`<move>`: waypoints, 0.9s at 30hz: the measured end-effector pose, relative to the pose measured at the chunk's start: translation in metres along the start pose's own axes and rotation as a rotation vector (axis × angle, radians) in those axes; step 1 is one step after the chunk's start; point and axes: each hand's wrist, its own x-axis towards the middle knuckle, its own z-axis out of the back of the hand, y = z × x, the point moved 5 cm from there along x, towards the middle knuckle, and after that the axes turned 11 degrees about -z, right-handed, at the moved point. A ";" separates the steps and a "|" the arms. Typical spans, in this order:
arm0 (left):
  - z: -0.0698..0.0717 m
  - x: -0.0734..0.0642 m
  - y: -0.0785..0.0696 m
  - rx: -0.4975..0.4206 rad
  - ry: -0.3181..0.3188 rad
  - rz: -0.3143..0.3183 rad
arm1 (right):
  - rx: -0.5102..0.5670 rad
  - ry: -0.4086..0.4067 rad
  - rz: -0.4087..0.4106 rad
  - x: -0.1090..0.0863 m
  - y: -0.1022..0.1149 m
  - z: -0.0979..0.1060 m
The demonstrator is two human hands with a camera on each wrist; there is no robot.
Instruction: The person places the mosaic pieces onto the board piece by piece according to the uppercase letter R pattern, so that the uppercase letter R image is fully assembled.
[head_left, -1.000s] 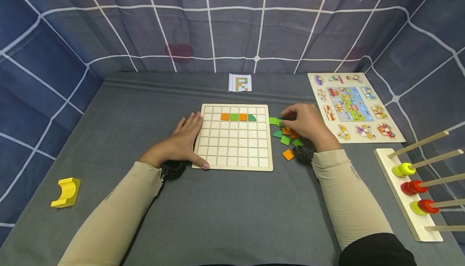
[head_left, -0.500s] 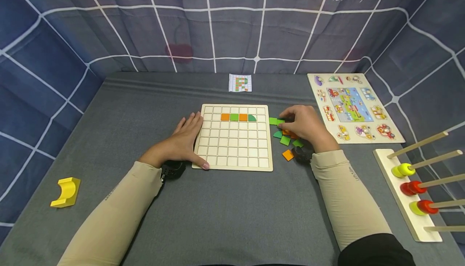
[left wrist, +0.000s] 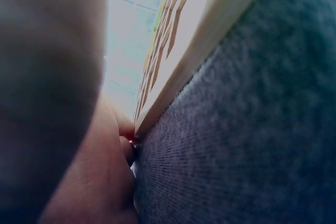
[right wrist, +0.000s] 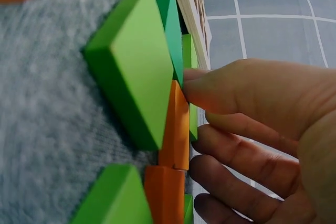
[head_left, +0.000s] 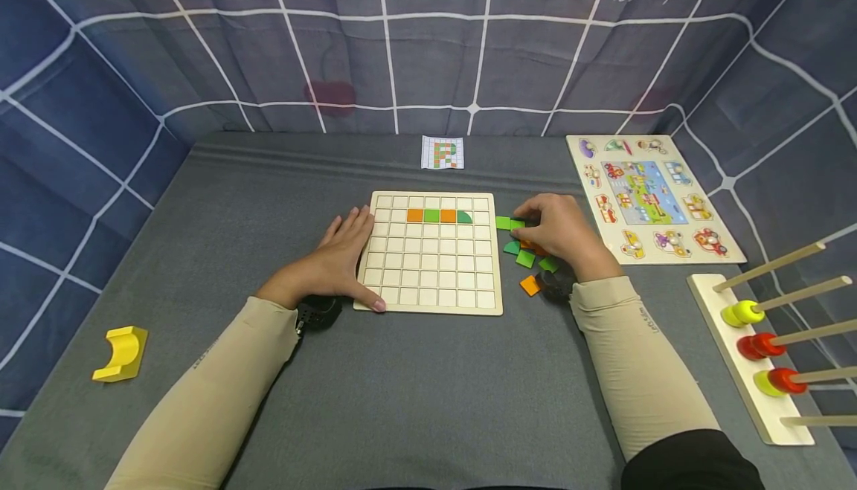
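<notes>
A pale wooden grid board (head_left: 428, 259) lies on the grey cloth, with orange, green and orange square tiles (head_left: 431, 216) and a dark green quarter-round tile (head_left: 464, 217) in one of its upper rows. My left hand (head_left: 335, 259) rests spread along the board's left edge, its thumb over the near left corner. Right of the board, my right hand (head_left: 562, 230) has thumb and fingertips at either side of a light green square tile (head_left: 517, 224) in the loose pile. In the right wrist view, the thumb (right wrist: 231, 90) overlaps that tile, beside orange tiles (right wrist: 173, 129).
Behind the board lies a small printed pattern card (head_left: 443, 153). A picture puzzle board (head_left: 659, 245) is at the back right, and a peg stacker with coloured rings (head_left: 750, 360) stands nearer at right. A yellow curved block (head_left: 123, 354) sits at far left.
Hardly anything differs. The right forearm has shifted very slightly left and the loose orange tile near its wrist has slid a little with it; the left hand stays put.
</notes>
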 end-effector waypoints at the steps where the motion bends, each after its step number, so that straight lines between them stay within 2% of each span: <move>1: 0.000 0.000 0.000 0.000 0.000 0.001 | -0.001 0.000 0.005 0.000 0.000 0.000; 18: 0.000 0.001 0.000 -0.008 0.000 0.001 | 0.003 0.023 0.005 -0.002 0.002 -0.002; 27: 0.000 0.000 0.000 -0.004 -0.007 -0.004 | -0.002 0.008 0.016 -0.003 0.002 -0.003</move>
